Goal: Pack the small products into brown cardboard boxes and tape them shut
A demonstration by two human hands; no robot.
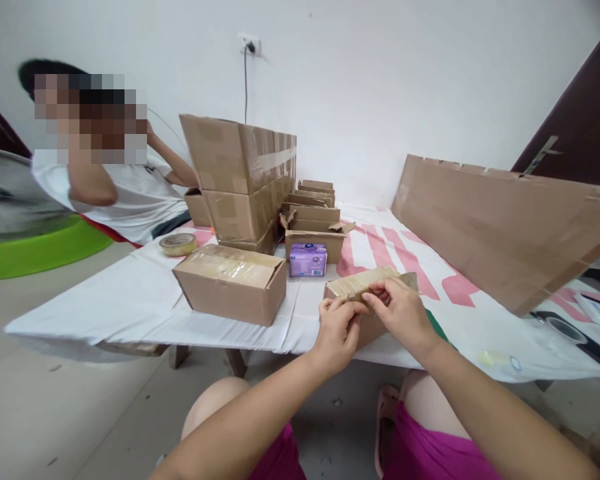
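Observation:
A small cardboard box [363, 283] stands at the near edge of the table, its top catching light like clear tape. My left hand [339, 328] is closed at the box's near upper edge, fingers curled against it. Right beside it, my right hand [401, 313] pinches thumb and fingers together at the same edge; what lies between them is too small to tell. A brownish piece shows just behind my right hand, partly hidden. To the left rests a taped cardboard box [230, 283]. A purple package [308, 259] sits between the two boxes, farther back.
Stacked taped boxes [240, 180] rise behind, beside a row of open boxes [314, 230]. A tape roll [178, 245] lies at left. A large cardboard sheet [485, 227] stands at right, near a black tape dispenser [575, 337]. Another person [125, 193] sits at left by a fan [5, 193].

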